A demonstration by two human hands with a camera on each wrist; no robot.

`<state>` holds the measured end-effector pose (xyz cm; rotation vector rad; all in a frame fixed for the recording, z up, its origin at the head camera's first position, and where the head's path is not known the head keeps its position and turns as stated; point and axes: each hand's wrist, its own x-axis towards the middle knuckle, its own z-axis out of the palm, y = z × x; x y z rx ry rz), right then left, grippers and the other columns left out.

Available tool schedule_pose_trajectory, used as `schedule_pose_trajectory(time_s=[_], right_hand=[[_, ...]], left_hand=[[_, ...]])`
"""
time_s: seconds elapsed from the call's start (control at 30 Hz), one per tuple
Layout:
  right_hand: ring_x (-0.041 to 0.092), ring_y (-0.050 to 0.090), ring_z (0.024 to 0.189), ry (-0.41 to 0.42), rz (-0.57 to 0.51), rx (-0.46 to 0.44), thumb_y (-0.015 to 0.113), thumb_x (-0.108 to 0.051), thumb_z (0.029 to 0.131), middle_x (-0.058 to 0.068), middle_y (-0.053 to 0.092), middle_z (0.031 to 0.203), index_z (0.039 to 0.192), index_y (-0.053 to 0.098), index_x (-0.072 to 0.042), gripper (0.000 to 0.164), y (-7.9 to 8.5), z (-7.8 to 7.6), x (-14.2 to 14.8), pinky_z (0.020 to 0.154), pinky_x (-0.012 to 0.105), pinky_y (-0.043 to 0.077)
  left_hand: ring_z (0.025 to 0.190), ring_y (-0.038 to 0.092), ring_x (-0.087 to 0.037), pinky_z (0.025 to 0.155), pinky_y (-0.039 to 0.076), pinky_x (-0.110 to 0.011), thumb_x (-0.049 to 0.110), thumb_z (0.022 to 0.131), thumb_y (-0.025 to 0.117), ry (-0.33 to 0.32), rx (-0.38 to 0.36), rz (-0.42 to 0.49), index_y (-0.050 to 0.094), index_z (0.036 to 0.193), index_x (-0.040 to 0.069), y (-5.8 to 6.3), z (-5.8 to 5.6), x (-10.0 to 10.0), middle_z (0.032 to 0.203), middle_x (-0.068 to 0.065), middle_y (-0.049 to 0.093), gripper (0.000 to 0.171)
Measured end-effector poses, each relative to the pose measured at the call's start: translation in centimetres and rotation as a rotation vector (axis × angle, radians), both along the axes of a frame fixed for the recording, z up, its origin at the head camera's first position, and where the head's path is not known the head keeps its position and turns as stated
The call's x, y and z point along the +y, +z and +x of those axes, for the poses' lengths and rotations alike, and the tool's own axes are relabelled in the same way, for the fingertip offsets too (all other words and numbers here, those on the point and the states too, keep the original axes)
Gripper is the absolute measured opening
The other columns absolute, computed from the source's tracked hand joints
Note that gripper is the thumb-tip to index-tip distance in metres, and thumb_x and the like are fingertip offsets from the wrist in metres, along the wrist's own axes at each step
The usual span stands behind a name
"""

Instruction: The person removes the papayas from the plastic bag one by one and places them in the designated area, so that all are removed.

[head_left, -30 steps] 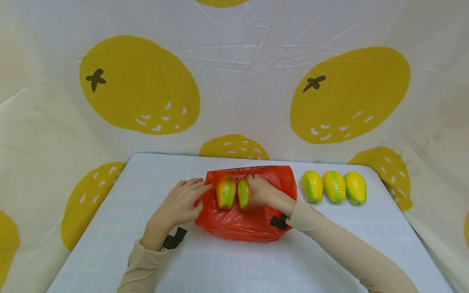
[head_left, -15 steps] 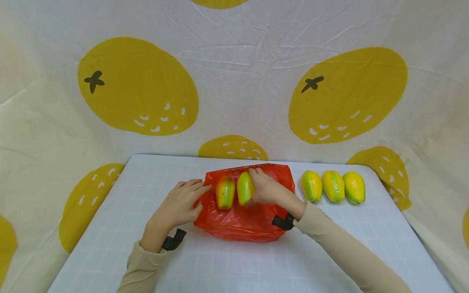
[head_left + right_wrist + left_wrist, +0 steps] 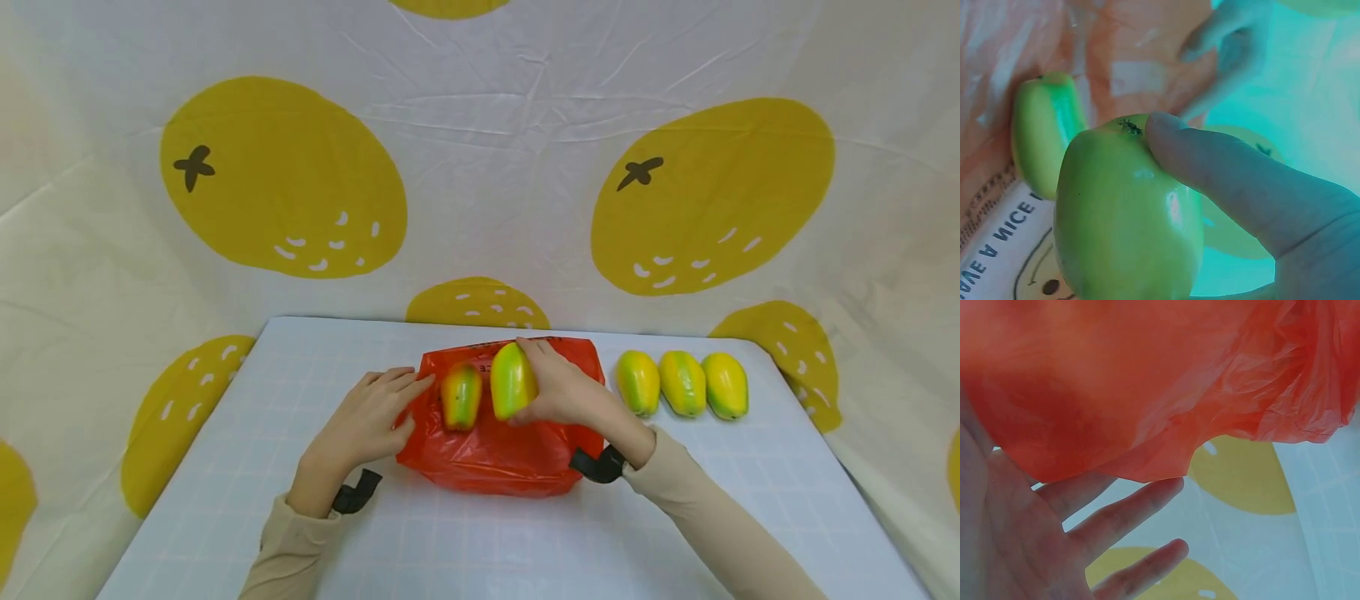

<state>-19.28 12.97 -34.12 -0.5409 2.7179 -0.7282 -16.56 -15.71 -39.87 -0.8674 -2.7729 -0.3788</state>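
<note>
A glossy yellow-green oval fruit (image 3: pixel 512 385) is over the crinkled red plastic bag (image 3: pixel 495 458), pinched by the right hand (image 3: pixel 566 387); it shows more fully than half a second ago, and the right wrist has shifted rightward. A second oval fruit, reddish at one end (image 3: pixel 461 400), stays just left of it. The left hand (image 3: pixel 367 418) keeps its fingers spread at the bag's left edge. Three yellow-green oval fruits (image 3: pixel 683 383) lie unmoved on the pale gridded worktop (image 3: pixel 465 546).
</note>
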Motion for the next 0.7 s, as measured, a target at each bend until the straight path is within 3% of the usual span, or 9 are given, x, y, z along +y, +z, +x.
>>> schedule_pose_trajectory(time_s=[0.2, 0.7], right_hand=[[0.027, 0.051, 0.115, 0.007, -0.04, 0.034, 0.089, -0.028, 0.07, 0.012, 0.04, 0.147, 0.155, 0.025, -0.007, 0.108, 0.8, 1.1, 0.8, 0.091, 0.047, 0.053], [0.029, 0.048, 0.122, -0.018, -0.199, 0.064, 0.09, -0.027, 0.069, 0.009, 0.041, 0.148, 0.156, 0.027, -0.013, 0.109, 1.7, 3.0, 2.9, 0.093, 0.051, 0.052]], left_hand=[[0.123, 0.054, -0.035, 0.099, 0.044, -0.055, 0.011, 0.081, 0.063, 0.002, 0.007, -0.021, 0.06, 0.136, 0.005, 0.0, 0.0, 0.1, 0.13, -0.016, 0.062, 0.055], [0.123, 0.053, -0.036, 0.099, 0.043, -0.056, 0.012, 0.083, 0.063, 0.015, 0.001, -0.036, 0.06, 0.135, 0.001, 0.2, 0.1, 0.2, 0.132, -0.019, 0.06, 0.053]])
